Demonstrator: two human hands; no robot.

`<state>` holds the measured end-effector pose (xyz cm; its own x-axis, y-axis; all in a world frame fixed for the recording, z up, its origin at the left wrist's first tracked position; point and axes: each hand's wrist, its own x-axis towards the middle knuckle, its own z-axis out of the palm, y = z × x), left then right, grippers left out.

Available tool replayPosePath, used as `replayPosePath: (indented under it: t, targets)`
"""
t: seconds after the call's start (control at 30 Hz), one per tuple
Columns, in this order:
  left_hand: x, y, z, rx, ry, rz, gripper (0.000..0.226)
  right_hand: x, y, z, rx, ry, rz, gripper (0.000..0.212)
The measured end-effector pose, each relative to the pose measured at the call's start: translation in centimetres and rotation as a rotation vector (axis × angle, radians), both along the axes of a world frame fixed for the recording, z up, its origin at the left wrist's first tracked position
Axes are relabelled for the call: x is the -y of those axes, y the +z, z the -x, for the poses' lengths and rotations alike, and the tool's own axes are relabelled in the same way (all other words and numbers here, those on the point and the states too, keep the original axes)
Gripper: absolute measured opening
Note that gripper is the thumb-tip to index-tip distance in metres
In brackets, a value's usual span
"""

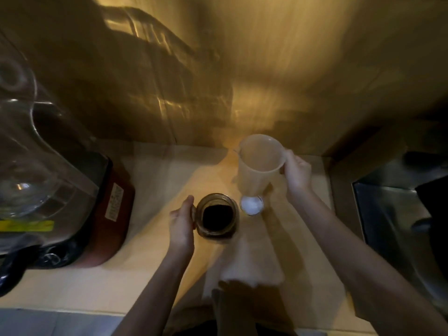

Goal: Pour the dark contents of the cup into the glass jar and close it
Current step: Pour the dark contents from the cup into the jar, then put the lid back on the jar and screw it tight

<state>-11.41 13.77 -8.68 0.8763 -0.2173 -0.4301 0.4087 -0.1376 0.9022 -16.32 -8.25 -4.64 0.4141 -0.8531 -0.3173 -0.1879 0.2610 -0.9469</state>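
A glass jar stands open on the pale counter, with dark contents inside. My left hand grips its left side. My right hand holds a translucent plastic cup by its handle, upright, behind and to the right of the jar. The cup's inside looks pale and I see no dark contents in it. A small round white lid lies on the counter just right of the jar, below the cup.
A blender with a clear jug on a red-brown base fills the left side. A steel sink lies to the right. A shiny wall rises behind the counter. A white cloth lies near the front edge.
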Motion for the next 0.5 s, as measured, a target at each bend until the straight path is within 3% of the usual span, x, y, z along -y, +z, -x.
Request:
replayPosePath:
  t: [0.17, 0.5]
  targets:
    - [0.8, -1.8, 0.6, -0.019, -0.012, -0.019, 0.044, 0.0, -2.8, -2.9, -0.027, -0.037, 0.001, 0.054]
    - [2.4, -5.5, 0.0, -0.134, -0.006, -0.059, 0.048, -0.9, -6.8, -5.7, -0.162, -0.014, 0.007, 0.053]
